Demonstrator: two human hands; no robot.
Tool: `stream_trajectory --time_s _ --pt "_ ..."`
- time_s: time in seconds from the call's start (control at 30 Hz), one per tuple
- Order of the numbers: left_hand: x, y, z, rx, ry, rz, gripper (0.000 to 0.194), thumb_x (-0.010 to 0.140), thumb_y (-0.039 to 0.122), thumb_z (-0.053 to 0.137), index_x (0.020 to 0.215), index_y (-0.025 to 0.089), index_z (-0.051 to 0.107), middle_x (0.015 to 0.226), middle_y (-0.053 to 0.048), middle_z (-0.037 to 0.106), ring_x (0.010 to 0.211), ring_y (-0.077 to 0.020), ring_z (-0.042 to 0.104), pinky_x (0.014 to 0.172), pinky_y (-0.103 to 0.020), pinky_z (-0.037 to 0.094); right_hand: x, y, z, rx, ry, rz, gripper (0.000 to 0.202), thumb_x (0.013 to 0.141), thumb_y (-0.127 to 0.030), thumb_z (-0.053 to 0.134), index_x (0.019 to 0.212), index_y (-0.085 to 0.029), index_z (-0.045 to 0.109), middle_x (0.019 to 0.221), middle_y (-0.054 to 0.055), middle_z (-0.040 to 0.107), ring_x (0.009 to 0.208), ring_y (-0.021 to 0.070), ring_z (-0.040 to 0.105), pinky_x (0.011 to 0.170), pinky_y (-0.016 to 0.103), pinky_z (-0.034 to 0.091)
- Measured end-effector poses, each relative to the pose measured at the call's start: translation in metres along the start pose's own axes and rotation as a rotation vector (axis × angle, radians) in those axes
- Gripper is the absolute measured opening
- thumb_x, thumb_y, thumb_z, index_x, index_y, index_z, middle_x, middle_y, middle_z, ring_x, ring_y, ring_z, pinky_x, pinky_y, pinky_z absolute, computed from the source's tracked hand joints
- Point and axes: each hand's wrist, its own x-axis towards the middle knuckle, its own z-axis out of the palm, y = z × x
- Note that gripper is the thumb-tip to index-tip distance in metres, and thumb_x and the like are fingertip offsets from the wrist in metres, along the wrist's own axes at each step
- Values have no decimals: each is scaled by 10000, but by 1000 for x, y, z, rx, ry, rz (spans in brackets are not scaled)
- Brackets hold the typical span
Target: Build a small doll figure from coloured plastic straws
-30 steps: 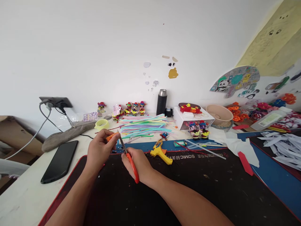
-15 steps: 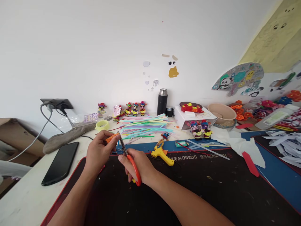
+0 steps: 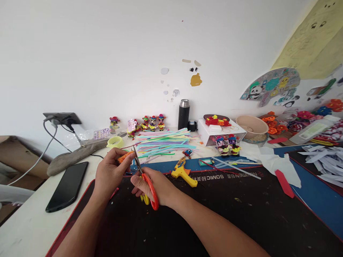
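Note:
Between the thumb and fingers of my left hand (image 3: pixel 112 170) is a small orange fuzzy piece (image 3: pixel 125 156), partly hidden by the fingers. My right hand (image 3: pixel 158 185) grips scissors (image 3: pixel 150 192) with red and yellow handles. Their blades point up and away, slightly apart, with the tips close beside the orange piece. Whether the blades touch it I cannot tell. Both hands are over the black desk mat (image 3: pixel 171 228). A yellow glue gun (image 3: pixel 184 175) lies on the mat to the right of the scissors.
Pastel pipe cleaners (image 3: pixel 166 142) are piled behind my hands, near a roll of tape (image 3: pixel 115 142). A black phone (image 3: pixel 68 185) lies at left. Further back stand a black thermos (image 3: pixel 183 116), several small figurines (image 3: pixel 152 123) and a white box (image 3: pixel 214 132). Paper strips (image 3: pixel 324 164) lie at right.
The scissor blades have opened a little, and the yellow handle shows more below my right hand. The orange piece stays in my left hand. The whole view has shifted slightly.

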Motion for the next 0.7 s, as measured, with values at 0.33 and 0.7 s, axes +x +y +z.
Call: stream_trajectory --time_s 0.33,0.7 --pt "-4 4 1 -38 -44 -38 347 770 568 771 823 254 631 504 62 587 429 -164 552 422 -268 375 -5 -6 1 -73 43 17 488 954 -705 624 1009 -220 601 741 -28 665 454 112 611 417 198 449" --pt "-2 -9 5 78 -82 3 363 818 598 741 839 250 641 516 62 597 461 -161 543 475 -260 410 -4 -3 3 -83 64 54 433 1015 -635 568 873 -229 520 515 -79 532 382 122 563 393 199 394"
